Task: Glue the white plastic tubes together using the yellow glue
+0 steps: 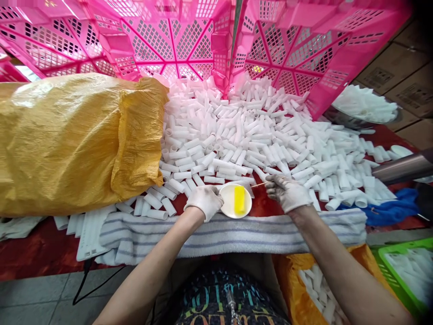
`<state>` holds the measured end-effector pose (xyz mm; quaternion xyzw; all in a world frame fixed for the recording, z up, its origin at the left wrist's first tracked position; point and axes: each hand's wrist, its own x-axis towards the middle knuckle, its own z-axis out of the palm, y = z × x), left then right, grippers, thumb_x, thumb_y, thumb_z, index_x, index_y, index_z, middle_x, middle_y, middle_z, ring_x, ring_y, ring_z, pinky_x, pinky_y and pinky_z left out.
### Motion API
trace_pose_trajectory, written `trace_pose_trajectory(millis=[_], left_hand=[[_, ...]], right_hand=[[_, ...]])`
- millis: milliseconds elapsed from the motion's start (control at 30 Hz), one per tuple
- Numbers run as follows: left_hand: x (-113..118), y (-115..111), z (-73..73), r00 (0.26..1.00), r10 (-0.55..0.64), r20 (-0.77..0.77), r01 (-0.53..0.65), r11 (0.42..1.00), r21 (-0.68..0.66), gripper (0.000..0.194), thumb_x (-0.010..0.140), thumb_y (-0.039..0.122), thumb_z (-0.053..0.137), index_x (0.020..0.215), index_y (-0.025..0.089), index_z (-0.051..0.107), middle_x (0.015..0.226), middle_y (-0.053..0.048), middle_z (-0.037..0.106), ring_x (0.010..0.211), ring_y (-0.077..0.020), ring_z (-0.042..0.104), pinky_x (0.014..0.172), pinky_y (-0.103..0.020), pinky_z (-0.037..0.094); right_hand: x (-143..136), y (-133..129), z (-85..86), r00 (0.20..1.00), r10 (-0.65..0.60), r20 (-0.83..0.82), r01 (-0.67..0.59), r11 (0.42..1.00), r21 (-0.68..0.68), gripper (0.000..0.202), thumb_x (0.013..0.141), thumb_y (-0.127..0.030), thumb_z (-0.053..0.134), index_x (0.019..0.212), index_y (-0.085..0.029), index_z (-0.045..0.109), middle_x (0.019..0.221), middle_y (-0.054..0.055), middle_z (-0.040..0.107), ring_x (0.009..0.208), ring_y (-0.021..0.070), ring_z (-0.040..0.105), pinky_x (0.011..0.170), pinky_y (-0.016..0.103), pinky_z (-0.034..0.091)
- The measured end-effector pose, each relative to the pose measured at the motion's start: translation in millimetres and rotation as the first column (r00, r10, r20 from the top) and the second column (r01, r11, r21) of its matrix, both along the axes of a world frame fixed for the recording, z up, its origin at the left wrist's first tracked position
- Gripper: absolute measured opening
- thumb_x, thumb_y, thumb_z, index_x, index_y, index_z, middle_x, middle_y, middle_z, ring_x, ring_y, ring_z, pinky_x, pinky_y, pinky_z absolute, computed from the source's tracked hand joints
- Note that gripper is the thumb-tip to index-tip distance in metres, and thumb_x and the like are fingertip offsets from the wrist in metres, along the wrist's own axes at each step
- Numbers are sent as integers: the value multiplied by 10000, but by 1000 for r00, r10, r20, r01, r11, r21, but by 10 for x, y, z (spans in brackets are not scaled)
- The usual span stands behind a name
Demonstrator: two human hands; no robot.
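Note:
My left hand [205, 200], in a white glove, has its fingers closed on the left rim of a small round white dish [228, 205]. A bright yellow rectangular piece [239, 200] lies in the dish. To the right, my right hand [287, 193], in a white glove with greyish fingertips, pinches a thin stick [259, 184] that points left toward the dish's upper right edge. Beyond both hands spreads a big pile of short white tubes [230, 131].
Pink mesh crates [174, 40] stand behind the pile. A yellow woven sack [67, 144] lies at left. A striped towel [237, 237] runs along the front edge. At right are a metal cylinder [402, 168], a blue cloth [395, 208] and a metal bowl [352, 119].

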<state>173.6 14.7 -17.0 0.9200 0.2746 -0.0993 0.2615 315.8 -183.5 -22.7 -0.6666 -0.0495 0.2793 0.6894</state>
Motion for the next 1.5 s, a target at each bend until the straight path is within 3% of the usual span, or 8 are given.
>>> trace_pose_trajectory(millis=[100,200,367,600,900,1200,1333,1500], left_hand=[[-5,1,11,1000,5,16,-5,1000,6,248,749,316,513,834,254,737,876,-83,731,858,-253,658,772,-330,493],[6,0,28,1000,20,-3,-20,1000,-15,263,739,318,513,850,243,740,890,-79,733,867,-248,657,783,-321,491],[29,6,46,1000,15,-24,-16,999,-43,253,727,305,520,825,240,744,881,-64,736,872,-242,657,776,-300,490],[-3,22,23,1000,14,27,-13,998,-59,231,741,298,521,797,251,740,875,-66,736,859,-253,658,768,-316,488],[5,-18,32,998,67,21,-65,996,-67,187,738,261,551,774,260,734,848,-80,729,870,-267,660,783,-339,481],[2,-20,1,998,63,15,-63,997,-38,199,734,267,538,773,243,732,830,-91,725,839,-267,659,752,-340,486],[9,-10,-41,999,45,19,-44,999,-26,233,751,303,516,822,250,732,853,-69,727,838,-251,659,769,-334,492],[-7,-21,-12,1000,21,12,-21,1000,-16,239,779,322,520,847,246,736,864,-64,731,829,-240,658,763,-317,495]], right_hand=[[-129,-72,206,996,-84,-32,84,996,10,230,737,-418,691,762,-196,635,600,23,608,483,126,552,429,245,475],[-446,35,307,997,-20,79,22,999,-22,327,757,-501,673,847,-188,653,662,38,650,498,142,583,457,273,507],[-758,321,155,966,90,243,-50,985,-163,312,762,-512,665,786,-202,651,624,14,605,498,119,532,444,235,462],[-495,150,-143,983,31,-181,-12,994,108,277,731,-457,666,762,-185,618,589,30,600,466,132,530,432,263,457],[-328,-17,-300,941,134,-310,-113,990,84,188,718,-354,650,779,-176,660,564,29,549,438,110,433,386,231,370],[-352,-305,-131,930,88,-356,-58,994,94,170,755,-355,662,834,-204,670,649,50,618,494,123,478,421,237,411],[-538,-164,-193,920,151,-362,-120,987,106,188,749,-341,670,814,-164,666,629,69,606,488,147,533,409,258,440],[-466,67,-203,987,63,-147,-45,992,121,198,773,-390,638,778,-193,642,611,67,607,540,182,593,456,295,502]])
